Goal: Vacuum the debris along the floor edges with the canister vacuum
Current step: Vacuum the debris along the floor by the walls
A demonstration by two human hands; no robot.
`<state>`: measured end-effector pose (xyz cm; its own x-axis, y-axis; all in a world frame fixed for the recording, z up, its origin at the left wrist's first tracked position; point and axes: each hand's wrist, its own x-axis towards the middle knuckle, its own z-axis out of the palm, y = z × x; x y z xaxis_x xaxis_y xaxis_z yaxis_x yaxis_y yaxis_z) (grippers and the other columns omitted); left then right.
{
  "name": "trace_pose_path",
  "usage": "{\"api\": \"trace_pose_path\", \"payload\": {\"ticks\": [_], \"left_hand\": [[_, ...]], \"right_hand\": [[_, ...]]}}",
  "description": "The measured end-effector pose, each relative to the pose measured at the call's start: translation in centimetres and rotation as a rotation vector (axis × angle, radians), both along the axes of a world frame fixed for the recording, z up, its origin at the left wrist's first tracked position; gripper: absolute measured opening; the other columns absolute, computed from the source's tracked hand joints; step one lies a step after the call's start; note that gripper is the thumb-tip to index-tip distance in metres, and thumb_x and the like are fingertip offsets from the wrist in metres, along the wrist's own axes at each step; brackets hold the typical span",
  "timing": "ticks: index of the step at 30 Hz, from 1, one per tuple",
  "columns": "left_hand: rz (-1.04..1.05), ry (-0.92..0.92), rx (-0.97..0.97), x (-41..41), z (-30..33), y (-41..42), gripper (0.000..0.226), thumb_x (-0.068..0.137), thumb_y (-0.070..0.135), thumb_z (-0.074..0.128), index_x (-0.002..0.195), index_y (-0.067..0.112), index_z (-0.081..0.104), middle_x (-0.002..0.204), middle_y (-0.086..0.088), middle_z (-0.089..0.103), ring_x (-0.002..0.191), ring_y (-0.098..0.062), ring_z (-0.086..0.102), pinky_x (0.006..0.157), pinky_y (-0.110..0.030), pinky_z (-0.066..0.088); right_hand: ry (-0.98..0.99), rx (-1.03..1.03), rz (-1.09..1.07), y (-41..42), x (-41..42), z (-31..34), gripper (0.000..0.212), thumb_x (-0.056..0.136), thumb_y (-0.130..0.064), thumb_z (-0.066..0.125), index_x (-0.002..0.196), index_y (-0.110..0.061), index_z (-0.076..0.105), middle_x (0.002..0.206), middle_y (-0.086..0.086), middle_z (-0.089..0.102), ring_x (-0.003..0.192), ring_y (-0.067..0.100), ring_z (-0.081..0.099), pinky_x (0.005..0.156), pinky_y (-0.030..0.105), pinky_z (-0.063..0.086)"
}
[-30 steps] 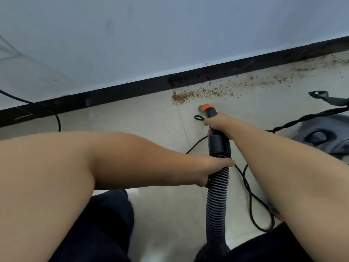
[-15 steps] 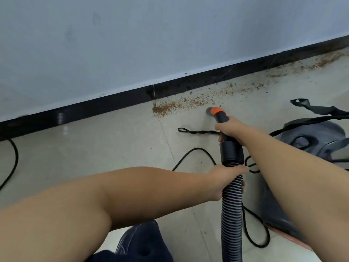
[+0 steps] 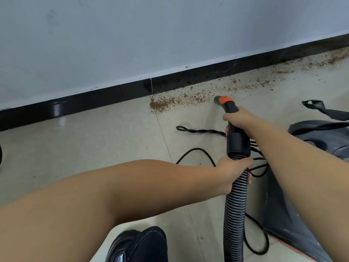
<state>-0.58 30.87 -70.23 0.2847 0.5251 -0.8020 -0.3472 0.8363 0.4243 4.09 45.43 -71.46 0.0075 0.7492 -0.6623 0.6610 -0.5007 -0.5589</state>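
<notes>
Brown crumbly debris [image 3: 175,102] lies in a band on the pale tile floor along the black baseboard [image 3: 117,93], thickest at the left end and thinning toward the far right. My right hand [image 3: 238,118] grips the black vacuum nozzle handle [image 3: 231,108], whose orange-ringed tip [image 3: 220,100] sits low by the right part of the debris band. My left hand [image 3: 233,171] holds the ribbed grey hose [image 3: 235,208] just below the black cuff. The grey canister vacuum [image 3: 309,167] sits at the right, partly behind my right arm.
A black power cord [image 3: 196,151] loops across the floor between my arms and around the hose, with a twisted end [image 3: 200,130] lying left of the nozzle. A black strap [image 3: 319,108] lies by the canister. My dark shoe [image 3: 139,244] is at the bottom centre.
The view has pulled back and shifted left, and my knees have dropped out of sight. The nozzle tip has moved rightward along the debris band; both hands keep their grip.
</notes>
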Motion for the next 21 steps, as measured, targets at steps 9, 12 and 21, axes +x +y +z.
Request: {"api": "trace_pose_path", "payload": {"ticks": [9,12,21], "left_hand": [[0.102,0.064,-0.011,-2.3,-0.3,-4.2,0.015,0.089,0.021,0.060,0.087,0.009,0.052,0.060,-0.005,0.058,0.048,-0.014,0.055,0.051,-0.021,0.048],[0.131,0.079,-0.021,-3.2,-0.1,-5.4,0.013,0.088,0.021,0.060,0.084,0.010,0.053,0.056,-0.003,0.059,0.051,-0.016,0.056,0.056,-0.023,0.050],[0.237,0.103,-0.057,-5.0,-0.2,-7.9,0.014,0.088,0.025,0.061,0.089,0.012,0.053,0.057,-0.002,0.061,0.054,-0.016,0.059,0.057,-0.023,0.051]], "right_hand": [[0.062,-0.007,0.175,-4.0,-5.3,-0.6,0.034,0.089,-0.010,0.050,0.121,-0.010,0.039,0.073,0.014,0.059,0.044,0.020,0.060,0.052,0.032,0.052],[0.091,-0.048,0.226,-5.0,-7.1,-0.7,0.034,0.090,-0.011,0.051,0.122,-0.012,0.038,0.074,0.014,0.058,0.048,0.023,0.060,0.053,0.033,0.053],[0.133,-0.112,0.406,-7.7,-10.8,-0.4,0.039,0.090,-0.013,0.052,0.126,-0.016,0.036,0.082,0.014,0.057,0.052,0.022,0.060,0.054,0.033,0.053]]}}
